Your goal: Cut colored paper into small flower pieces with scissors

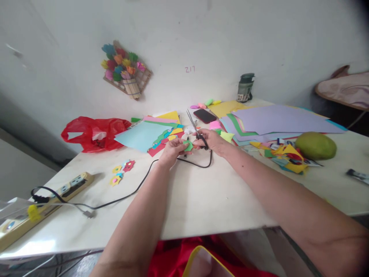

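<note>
My left hand pinches a small green paper piece near the middle of the table. Close beside it on the right, my right hand is closed around the black handles of a pair of scissors, whose blades point up and away toward the wall. The right fingertips are near the green paper; whether they touch it is too small to tell. Behind the hands lie coloured paper scraps. To the left are several small paper flowers in red and yellow.
A black cable crosses the table below the hands to a power strip. Around stand or lie a red bag, blue paper, a phone, purple sheets, a green fruit and a bottle.
</note>
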Demonstrator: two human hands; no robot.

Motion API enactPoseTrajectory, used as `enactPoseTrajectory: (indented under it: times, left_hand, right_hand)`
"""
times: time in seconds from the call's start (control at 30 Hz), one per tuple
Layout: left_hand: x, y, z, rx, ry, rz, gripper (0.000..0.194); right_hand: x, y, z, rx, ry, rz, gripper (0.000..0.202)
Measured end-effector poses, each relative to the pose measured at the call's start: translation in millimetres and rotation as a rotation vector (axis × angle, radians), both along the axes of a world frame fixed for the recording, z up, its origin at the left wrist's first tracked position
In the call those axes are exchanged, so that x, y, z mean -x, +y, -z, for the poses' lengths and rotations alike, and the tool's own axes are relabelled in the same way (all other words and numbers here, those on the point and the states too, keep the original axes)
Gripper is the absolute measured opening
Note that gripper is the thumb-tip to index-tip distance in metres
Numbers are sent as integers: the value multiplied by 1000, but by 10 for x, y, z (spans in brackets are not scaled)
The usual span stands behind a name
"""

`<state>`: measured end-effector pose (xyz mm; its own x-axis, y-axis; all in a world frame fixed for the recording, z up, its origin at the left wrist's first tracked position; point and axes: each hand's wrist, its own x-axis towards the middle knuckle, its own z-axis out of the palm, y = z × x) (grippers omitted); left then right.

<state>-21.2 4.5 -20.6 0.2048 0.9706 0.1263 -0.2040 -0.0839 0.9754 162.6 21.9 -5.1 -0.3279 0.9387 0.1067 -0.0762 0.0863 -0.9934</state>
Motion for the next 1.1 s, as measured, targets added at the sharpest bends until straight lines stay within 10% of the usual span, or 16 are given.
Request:
enactPoseTrajectory:
  times: [0.47,1.1]
  left_hand:
    - [-17,3,16,83,55,53,38]
    - [1,0,35,179,-177,159,44]
  right_hand:
    - [120,2,15,-294,-120,134,30]
    - [-131,64,20,-134,-45,25,48]
